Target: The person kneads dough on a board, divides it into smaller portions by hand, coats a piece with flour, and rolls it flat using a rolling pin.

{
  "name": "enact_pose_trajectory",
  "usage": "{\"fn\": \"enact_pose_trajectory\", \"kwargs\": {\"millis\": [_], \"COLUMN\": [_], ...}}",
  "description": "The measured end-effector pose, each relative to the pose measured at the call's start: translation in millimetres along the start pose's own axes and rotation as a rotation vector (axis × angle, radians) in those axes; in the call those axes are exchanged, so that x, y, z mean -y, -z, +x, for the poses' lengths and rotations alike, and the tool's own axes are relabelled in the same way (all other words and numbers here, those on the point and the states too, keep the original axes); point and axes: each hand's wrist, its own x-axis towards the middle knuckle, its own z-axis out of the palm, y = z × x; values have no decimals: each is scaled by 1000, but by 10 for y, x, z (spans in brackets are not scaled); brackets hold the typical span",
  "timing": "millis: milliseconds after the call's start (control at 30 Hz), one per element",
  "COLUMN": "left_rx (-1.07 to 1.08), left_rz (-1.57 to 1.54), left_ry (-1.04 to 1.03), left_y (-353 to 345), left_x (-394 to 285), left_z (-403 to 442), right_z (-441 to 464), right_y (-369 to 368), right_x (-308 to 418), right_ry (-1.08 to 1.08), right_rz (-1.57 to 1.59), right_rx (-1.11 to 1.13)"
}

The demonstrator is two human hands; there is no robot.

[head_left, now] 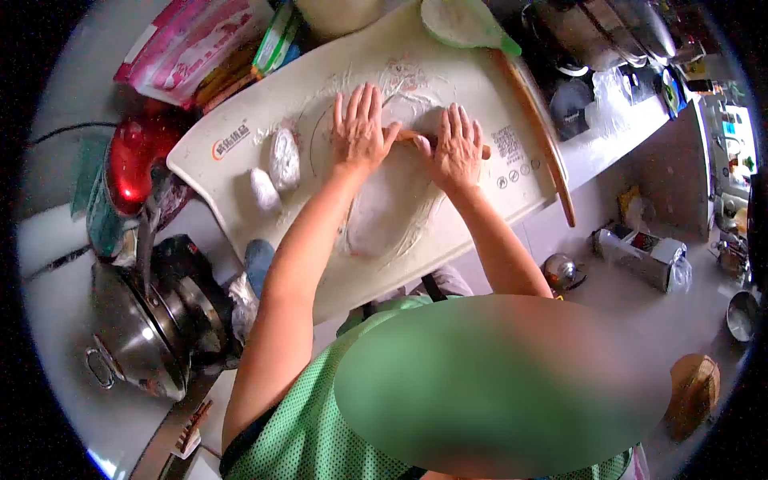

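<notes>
A flat sheet of pale dough (388, 208) lies on a floured cream-coloured board (328, 292). Across its far part runs a thin wooden rolling pin (486, 151), mostly covered by my hands. My left hand (360, 132) lies flat with its fingers stretched forward, palm over the left part of the pin. Over the pin's right part my right hand (454, 152) rests the same way, fingers extended. Both palms press on top rather than wrapping around it. Left of the dough are two white, flour-covered lumps in plastic wrap (284, 160).
A longer wooden pin (540, 132) lies along the board's right edge, near a green scoop (460, 24) of flour. Pink bags (192, 48) and a red appliance (132, 164) stand left. A lidded steel pot (136, 328) sits lower left. Metal pots (608, 32) stand upper right.
</notes>
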Motion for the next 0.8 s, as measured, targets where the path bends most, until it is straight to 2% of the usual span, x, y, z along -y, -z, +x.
{"fn": "enact_pose_trajectory", "kwargs": {"millis": [100, 133, 233, 267, 300, 367, 433, 467, 500, 533, 567, 633, 667, 733, 767, 800], "left_rx": [43, -110, -20, -160, -178, 5, -22, -21, -14, 241, 239, 40, 43, 121, 125, 138], "left_rz": [25, 28, 1, 31, 37, -1, -101, -104, -110, -161, -153, 47, 56, -123, -117, -110], "left_ry": [-3, -49, 59, 8, 4, 82, 80, 83, 88, 170, 178, 47, 60, 17, 28, 0], "left_y": [-183, -222, -425, -505, -530, -549, -486, -450, -402, -338, -311, -290, -206, -49, 34, 120], "left_x": [82, 92, 152, 165, 196, 212, 223, 201, 164, 160, 134, 67, 40, -3, -38, -65], "left_z": [484, 611, 855, 935, 1105, 1163, 1172, 1116, 1026, 967, 827, 477, 350, 113, 4, -88], "right_z": [438, 584, 877, 970, 1106, 1101, 1135, 1193, 1302, 1501, 1718, 2100, 2288, 2514, 2510, 2502], "right_y": [-78, -81, -125, -154, -160, -136, 59, 160, 180, 228, 245, -31, -194, -402, -425, -242], "right_x": [-193, -259, -355, -410, -465, -553, -527, -516, -586, -651, -723, -940, -1047, -1095, -1070, -958], "right_ry": [29, 29, -14, -22, -31, 27, 185, 220, 256, 188, 117, 225, 264, 527, 534, 433], "right_rz": [-34, 35, 109, 134, 157, 217, 497, 534, 497, 436, 375, 116, 33, -43, -33, -38], "right_rx": [-115, -108, -107, -99, -98, -131, -128, -213, -266, -192, -118, -141, -150, -155, -150, 40]}}
